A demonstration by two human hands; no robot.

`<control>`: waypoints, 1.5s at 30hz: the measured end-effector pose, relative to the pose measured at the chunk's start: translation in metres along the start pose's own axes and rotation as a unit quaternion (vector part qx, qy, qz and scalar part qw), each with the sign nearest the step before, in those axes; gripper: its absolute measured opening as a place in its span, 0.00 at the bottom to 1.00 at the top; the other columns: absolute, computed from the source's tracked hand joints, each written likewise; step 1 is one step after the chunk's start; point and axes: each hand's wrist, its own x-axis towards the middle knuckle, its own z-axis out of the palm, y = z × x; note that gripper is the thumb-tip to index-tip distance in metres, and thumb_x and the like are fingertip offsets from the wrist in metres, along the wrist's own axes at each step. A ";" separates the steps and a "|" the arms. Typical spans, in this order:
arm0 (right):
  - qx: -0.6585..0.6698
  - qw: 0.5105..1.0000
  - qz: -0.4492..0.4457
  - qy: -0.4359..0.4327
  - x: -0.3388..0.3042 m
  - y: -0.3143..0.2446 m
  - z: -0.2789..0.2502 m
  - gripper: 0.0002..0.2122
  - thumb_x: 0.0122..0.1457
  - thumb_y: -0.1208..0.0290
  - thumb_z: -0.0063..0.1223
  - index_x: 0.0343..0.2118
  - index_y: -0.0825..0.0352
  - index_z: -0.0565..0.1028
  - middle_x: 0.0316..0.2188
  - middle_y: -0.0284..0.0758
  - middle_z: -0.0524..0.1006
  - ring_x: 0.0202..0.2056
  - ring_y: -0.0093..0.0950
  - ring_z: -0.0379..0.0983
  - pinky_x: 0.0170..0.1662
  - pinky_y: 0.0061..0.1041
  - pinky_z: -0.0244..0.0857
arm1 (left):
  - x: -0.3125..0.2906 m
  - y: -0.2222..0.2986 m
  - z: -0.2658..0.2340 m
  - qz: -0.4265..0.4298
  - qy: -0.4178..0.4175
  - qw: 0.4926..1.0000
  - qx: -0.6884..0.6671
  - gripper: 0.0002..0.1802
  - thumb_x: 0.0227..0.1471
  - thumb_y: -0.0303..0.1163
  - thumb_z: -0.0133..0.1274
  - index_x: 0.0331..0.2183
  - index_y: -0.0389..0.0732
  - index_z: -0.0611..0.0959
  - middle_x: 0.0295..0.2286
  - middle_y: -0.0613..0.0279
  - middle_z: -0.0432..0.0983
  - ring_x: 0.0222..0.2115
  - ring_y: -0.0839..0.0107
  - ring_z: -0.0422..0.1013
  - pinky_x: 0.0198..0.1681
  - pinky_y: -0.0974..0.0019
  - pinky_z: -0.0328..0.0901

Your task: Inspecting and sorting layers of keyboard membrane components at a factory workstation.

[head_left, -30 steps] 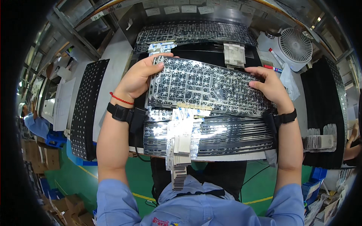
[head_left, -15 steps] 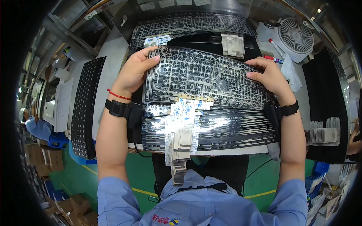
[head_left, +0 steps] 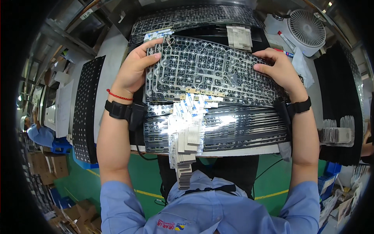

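Note:
Between my two hands is a small batch of keyboard membrane sheets [head_left: 210,70], dark and clear with printed silvery traces. My left hand [head_left: 136,64] grips their left edges, thumb on top and fingers behind. At the upper right edge, my right hand [head_left: 278,74] pinches them with the thumb on the near face; its other fingertips are partly hidden behind. The sheets tilt up over a fanned stack of similar membranes [head_left: 249,132] at the table's front. Pale ribbon tails [head_left: 187,142] with blue-printed white liners hang from the overlapping sheets past the table edge.
More membranes [head_left: 202,17] lie at the back, with a bundle of grey tails [head_left: 239,38]. A white fan [head_left: 307,33] and marker pens [head_left: 286,43] sit at back right. Dark sheet stacks stand left [head_left: 87,113] and right [head_left: 339,85]. Another person [head_left: 41,134] is far left.
The held sheets have moved slightly away from me, both hands with them. Their left edges look a little more staggered. The whole view has shifted a little too.

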 end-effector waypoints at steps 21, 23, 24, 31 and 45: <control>0.024 1.000 0.009 -0.007 0.002 0.003 0.005 0.17 0.51 0.69 0.71 0.41 0.71 0.79 0.34 0.32 0.79 0.38 0.22 0.73 0.45 0.23 0.67 | -0.007 0.003 0.008 -0.030 -0.027 0.999 0.005 0.23 0.61 0.22 0.51 0.57 0.31 0.71 0.46 0.57 0.79 0.42 0.74 0.77 0.48 0.68 0.73; 0.036 0.999 0.025 -0.009 0.002 0.005 0.004 0.16 0.50 0.69 0.71 0.39 0.71 0.79 0.34 0.31 0.79 0.37 0.22 0.73 0.44 0.23 0.67 | -0.006 0.005 0.011 -0.020 -0.040 0.999 -0.007 0.24 0.61 0.22 0.51 0.58 0.30 0.70 0.46 0.57 0.79 0.42 0.74 0.77 0.48 0.68 0.73; 0.037 0.999 0.025 -0.006 0.002 0.006 0.004 0.15 0.51 0.69 0.71 0.38 0.70 0.79 0.33 0.31 0.79 0.37 0.21 0.73 0.44 0.23 0.67 | -0.005 0.003 0.013 -0.013 -0.032 0.999 -0.005 0.24 0.61 0.22 0.52 0.57 0.30 0.71 0.45 0.57 0.79 0.42 0.74 0.77 0.47 0.69 0.73; 0.051 0.999 0.018 -0.002 0.003 0.010 0.000 0.13 0.51 0.71 0.69 0.36 0.70 0.79 0.31 0.30 0.79 0.36 0.20 0.73 0.44 0.23 0.66 | -0.002 -0.001 0.008 -0.015 -0.011 0.999 -0.032 0.23 0.64 0.29 0.51 0.58 0.31 0.70 0.45 0.56 0.80 0.42 0.74 0.78 0.47 0.70 0.74; 0.019 1.000 0.007 0.000 0.000 0.007 0.001 0.15 0.52 0.68 0.69 0.39 0.70 0.80 0.35 0.33 0.81 0.38 0.23 0.75 0.48 0.24 0.67 | -0.005 0.003 0.004 -0.020 -0.018 0.999 -0.042 0.25 0.62 0.23 0.48 0.60 0.29 0.68 0.47 0.52 0.78 0.43 0.72 0.78 0.49 0.68 0.73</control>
